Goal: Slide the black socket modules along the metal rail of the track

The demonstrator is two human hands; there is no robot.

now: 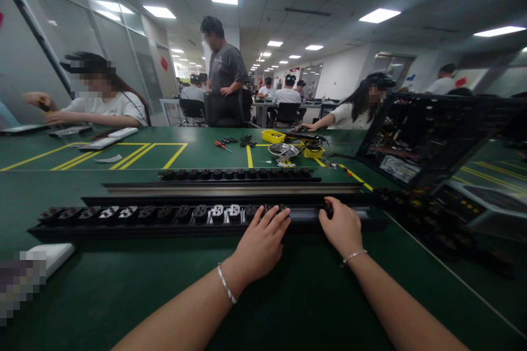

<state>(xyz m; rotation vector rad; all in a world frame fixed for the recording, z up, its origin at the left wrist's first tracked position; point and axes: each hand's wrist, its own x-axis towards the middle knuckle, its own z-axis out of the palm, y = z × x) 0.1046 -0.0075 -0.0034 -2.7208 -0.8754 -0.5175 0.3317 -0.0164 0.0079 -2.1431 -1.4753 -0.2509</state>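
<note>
A long black metal channel point(135, 230) lies across the green table, with a row of black power socket modules point(183, 214) set along it. Several of the modules look silvery where light falls on them. My left hand point(261, 238) rests on the row's right end, fingers stretched out and lying over the last modules, partly hiding them. Over the bare right part of the channel, my right hand point(342, 225) pinches a small black socket module point(329, 210), mostly covered by the fingers. A bare gap of channel separates the two hands.
Behind lie a long metal rail point(230, 189) and another row of socket modules point(236, 174). Farther back are a metal bowl point(283, 151), a yellow bin point(273, 136) and a screwdriver point(223, 146). An open black case point(411, 137) stands right. Co-workers sit across the table.
</note>
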